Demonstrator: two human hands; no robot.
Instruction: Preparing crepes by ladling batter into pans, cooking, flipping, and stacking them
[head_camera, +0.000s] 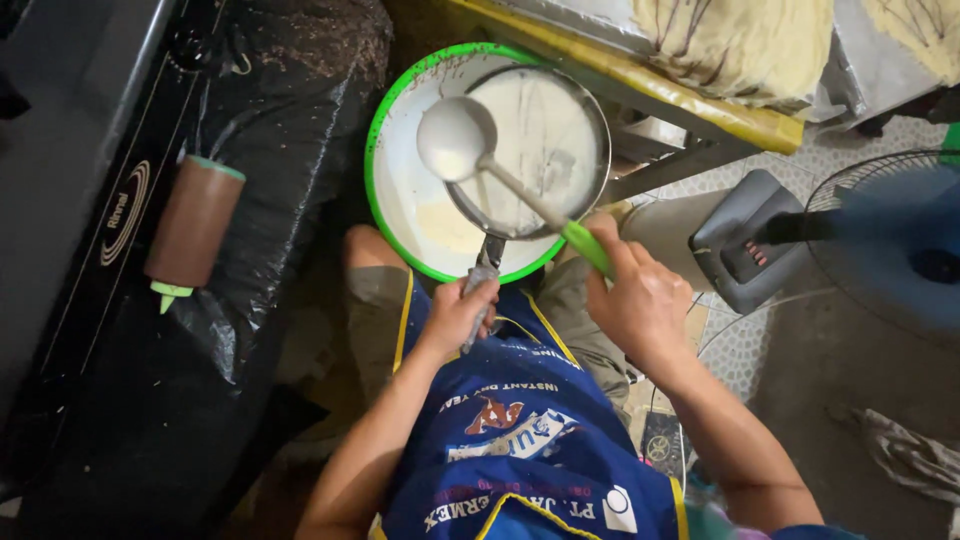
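Note:
My left hand (458, 313) grips the metal handle of a round pan (560, 130), which is coated with thin white batter and held tilted over a white basin with a green rim (390, 110). My right hand (640, 295) holds the green handle of a ladle (455, 137). The ladle's bowl, white with batter, hovers over the pan's left edge. A pool of pale batter lies in the basin under the pan. I wear a blue apron (520, 440) with yellow trim.
A brown squeeze bottle with a green tip (192, 225) lies on black plastic sheeting at the left, next to a black cooktop (70, 200). An electric fan (880, 240) stands on the floor at the right. Thin folded crepes (740, 40) lie on a yellow-edged table behind the basin.

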